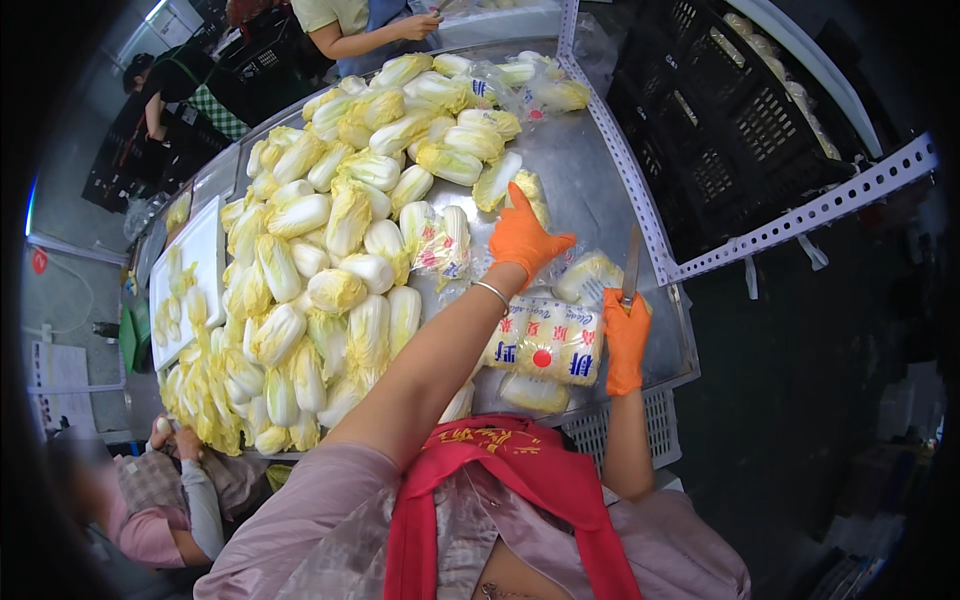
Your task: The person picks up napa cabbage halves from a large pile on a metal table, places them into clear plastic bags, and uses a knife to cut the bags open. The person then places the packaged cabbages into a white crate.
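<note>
My left hand (526, 238), in an orange glove with a bracelet at the wrist, reaches across the metal table. Its thumb and index finger are spread, and the index fingertip is at a napa cabbage (534, 196); the other fingers look curled and partly hidden. In my right hand (627, 346), also gloved in orange, a knife (631, 262) points blade away from me. Between my forearms lies a printed clear bag of napa cabbages (544, 337). Another bagged cabbage (589, 281) rests beyond it, left of the knife. Left of my left hand are cabbages in printed film (439, 240).
A large heap of napa cabbages (330, 247) covers the table's left and middle. A white foam tray (214, 262) stands at far left. A perforated metal frame (622, 150) borders black crates (720, 105) on the right. People work at lower left, upper left and the far side.
</note>
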The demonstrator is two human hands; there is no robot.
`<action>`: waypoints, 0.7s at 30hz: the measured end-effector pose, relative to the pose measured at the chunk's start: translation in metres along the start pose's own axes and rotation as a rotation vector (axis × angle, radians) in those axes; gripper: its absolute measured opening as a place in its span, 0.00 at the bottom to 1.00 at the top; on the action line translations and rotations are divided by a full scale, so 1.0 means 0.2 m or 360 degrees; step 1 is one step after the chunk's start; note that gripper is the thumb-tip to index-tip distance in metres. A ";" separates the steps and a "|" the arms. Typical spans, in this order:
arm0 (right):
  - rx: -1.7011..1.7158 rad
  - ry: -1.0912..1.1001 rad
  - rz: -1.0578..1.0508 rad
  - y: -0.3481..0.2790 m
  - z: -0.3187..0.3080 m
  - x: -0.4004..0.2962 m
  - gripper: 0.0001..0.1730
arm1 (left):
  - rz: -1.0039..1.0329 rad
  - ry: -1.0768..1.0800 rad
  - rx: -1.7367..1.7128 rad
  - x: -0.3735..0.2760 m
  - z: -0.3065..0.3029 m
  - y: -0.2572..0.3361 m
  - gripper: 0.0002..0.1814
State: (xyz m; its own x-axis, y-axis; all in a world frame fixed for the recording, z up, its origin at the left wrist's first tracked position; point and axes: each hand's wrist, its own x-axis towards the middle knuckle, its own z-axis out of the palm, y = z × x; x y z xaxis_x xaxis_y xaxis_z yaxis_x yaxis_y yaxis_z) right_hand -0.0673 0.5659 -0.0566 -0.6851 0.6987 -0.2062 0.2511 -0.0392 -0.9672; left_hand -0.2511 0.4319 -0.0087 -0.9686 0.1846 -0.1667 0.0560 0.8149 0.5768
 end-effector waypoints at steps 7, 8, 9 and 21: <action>-0.0217 0.0002 -0.0120 -0.07 0.02 -0.01 0.15 | -0.0244 -0.0538 -0.1365 0.18 -0.13 -0.54 0.53; -0.0248 0.0007 -0.0131 -0.10 0.02 -0.03 0.16 | -0.0315 -0.0674 -0.1594 0.13 -0.22 -0.59 0.49; -0.0280 -0.0004 -0.0150 -0.14 0.02 -0.06 0.18 | -0.0388 -0.0795 -0.1828 0.05 -0.32 -0.63 0.45; -0.0376 -0.0993 -0.0460 -0.50 0.27 -0.58 0.27 | -0.0230 -0.0607 -0.1724 -1.07 -1.09 -1.13 0.47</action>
State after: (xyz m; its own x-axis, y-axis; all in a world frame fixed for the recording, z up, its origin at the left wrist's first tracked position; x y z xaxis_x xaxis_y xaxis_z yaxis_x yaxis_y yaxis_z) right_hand -0.0494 0.4500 0.0557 -0.9912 0.1173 -0.0619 0.0938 0.2897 -0.9525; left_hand -0.1088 0.0888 0.0706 -0.8027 0.4323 -0.4109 -0.4648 -0.0219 0.8851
